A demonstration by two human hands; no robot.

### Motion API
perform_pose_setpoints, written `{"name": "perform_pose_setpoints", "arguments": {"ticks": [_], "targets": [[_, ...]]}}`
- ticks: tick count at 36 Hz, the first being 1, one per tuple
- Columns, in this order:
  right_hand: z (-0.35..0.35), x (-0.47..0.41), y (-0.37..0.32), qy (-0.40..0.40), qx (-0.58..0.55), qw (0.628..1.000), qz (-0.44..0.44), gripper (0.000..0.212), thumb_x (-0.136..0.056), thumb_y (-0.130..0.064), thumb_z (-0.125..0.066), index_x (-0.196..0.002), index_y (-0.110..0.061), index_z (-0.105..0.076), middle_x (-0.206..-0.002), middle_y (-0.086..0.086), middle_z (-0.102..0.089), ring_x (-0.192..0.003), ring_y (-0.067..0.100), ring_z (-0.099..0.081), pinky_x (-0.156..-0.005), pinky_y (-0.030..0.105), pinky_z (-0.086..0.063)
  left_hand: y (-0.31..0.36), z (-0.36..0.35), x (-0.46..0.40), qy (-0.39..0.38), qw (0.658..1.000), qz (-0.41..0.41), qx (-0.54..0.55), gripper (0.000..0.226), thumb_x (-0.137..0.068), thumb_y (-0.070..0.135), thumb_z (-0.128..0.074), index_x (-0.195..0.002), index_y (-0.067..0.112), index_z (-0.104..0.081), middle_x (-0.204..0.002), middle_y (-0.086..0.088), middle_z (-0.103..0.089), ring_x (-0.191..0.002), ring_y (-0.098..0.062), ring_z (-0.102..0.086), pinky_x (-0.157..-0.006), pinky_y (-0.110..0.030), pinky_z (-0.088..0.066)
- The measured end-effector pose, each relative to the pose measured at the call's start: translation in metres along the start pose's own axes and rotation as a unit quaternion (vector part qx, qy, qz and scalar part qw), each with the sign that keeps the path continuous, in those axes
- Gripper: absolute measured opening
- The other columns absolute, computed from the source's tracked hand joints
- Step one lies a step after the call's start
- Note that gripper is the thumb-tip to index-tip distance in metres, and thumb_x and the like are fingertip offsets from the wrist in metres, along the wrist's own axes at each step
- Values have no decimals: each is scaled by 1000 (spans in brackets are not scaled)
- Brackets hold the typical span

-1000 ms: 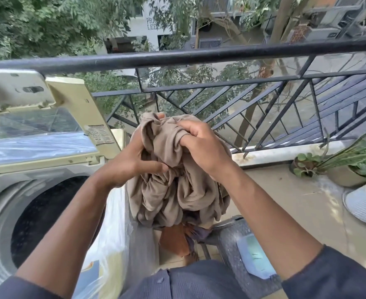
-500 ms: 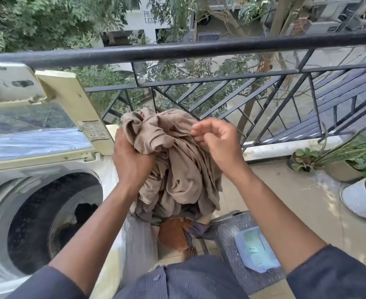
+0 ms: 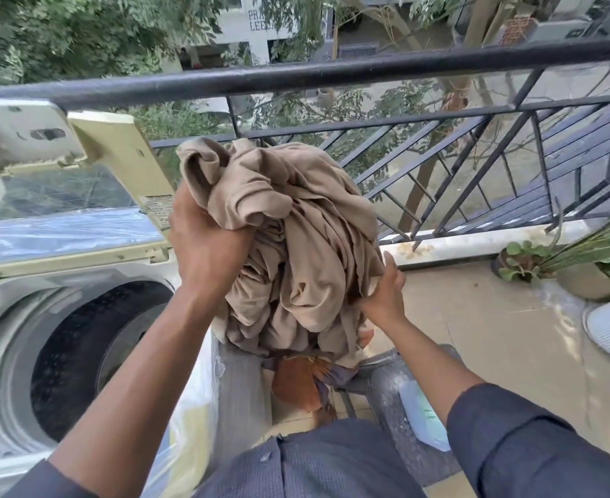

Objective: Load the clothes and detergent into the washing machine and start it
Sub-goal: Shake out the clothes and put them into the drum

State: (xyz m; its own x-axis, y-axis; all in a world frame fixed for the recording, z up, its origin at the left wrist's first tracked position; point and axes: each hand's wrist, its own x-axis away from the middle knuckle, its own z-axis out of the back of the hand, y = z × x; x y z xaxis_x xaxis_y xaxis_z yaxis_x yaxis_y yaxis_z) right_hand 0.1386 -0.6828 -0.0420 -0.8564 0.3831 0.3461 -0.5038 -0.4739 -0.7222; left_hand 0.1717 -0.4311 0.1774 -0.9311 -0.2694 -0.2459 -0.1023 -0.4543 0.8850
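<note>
The left hand (image 3: 206, 242) grips the bunched beige cloth bundle (image 3: 296, 253) high; the right hand (image 3: 382, 292) grasps its lower side, right of the open washing-machine drum (image 3: 91, 354). Trailing folds may snag the drum rim or spill outside.

i see the washing machine (image 3: 45, 336) on my left with its lid (image 3: 63, 195) up, the bundle of clothes (image 3: 296, 246) between my left hand (image 3: 206, 246) and right hand (image 3: 386, 292) in front of the railing (image 3: 332, 73), and plant pots (image 3: 591, 278) far right on the floor (image 3: 494, 336).
</note>
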Motion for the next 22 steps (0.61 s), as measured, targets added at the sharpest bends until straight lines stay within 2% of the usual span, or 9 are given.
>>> {"name": "perform_pose_setpoints", "arguments": {"ticks": [1,3,5,8,11,13,15,18,22], "targets": [[-2,-2,2,-23,-14,1000,-8,103,-72,-16,-85,-156,-30,-26,-143,6,-41,-117,22,-51,-100,41,-49,1,2,-1,4,1000,1,1,27,-82,34,-79,-104,22,-72,-93,8,-76,-90,-10,-71,-77,-46,-59],[-3,-5,4,-64,-5,998,-22,61,-80,-15,-75,-138,-24,-58,-129,8,-66,-117,31,-63,-93,40,-53,3,6,-4,9,1000,2,0,28,-82,34,-78,-107,22,-73,-94,7,-77,-92,-13,-73,-79,-48,-60],[-2,-10,9,-53,12,998,-37,34,-83,-14,-63,-115,-20,-72,-113,11,-75,-110,36,-67,-85,41,-54,2,9,-8,10,1000,1,-4,32,-80,39,-75,-107,21,-74,-95,5,-77,-93,-17,-74,-80,-52,-60],[7,-18,11,-13,-77,993,-90,34,-78,-15,-51,-103,-22,-74,-97,7,-74,-95,32,-67,-81,40,-54,-3,13,-13,11,1000,9,-14,39,-77,48,-69,-104,21,-73,-94,3,-77,-92,-19,-73,-81,-53,-59],[33,-10,-13,3,-244,964,-111,39,-90,-7,-42,-97,-32,-72,-77,-1,-64,-70,18,-57,-70,31,-50,-12,14,-15,10,999,22,-29,37,-75,48,-70,-102,23,-73,-91,4,-76,-91,-24,-73,-78,-48,-60],[51,-7,-29,3,-319,942,-101,35,-99,-6,-39,-97,-28,-67,-88,2,-70,-77,21,-63,-80,39,-55,-17,13,-15,6,999,32,-39,37,-73,49,-70,-99,23,-73,-84,7,-73,-82,-22,-70,-71,-41,-56],[66,-3,-47,-9,-381,922,-65,33,-101,-7,-40,-105,-23,-68,-102,14,-74,-90,29,-68,-90,49,-54,-22,10,-13,3,998,39,-49,37,-73,50,-69,-97,23,-72,-80,10,-70,-77,-16,-65,-69,-38,-51],[83,7,-80,-38,-448,893,13,37,-98,-1,-41,-112,-17,-72,-107,17,-73,-95,31,-68,-85,42,-51,-29,4,-10,-4,997,49,-58,37,-74,53,-72,-100,26,-71,-86,6,-72,-83,-20,-68,-70,-37,-49],[94,29,-122,-106,-475,868,103,39,-99,-1,-41,-125,-11,-68,-130,26,-66,-123,40,-62,-106,51,-48,-33,-4,-7,-9,997,59,-54,30,-79,44,-78,-98,24,-68,-86,5,-71,-81,-25,-67,-68,-37,-47]]}}
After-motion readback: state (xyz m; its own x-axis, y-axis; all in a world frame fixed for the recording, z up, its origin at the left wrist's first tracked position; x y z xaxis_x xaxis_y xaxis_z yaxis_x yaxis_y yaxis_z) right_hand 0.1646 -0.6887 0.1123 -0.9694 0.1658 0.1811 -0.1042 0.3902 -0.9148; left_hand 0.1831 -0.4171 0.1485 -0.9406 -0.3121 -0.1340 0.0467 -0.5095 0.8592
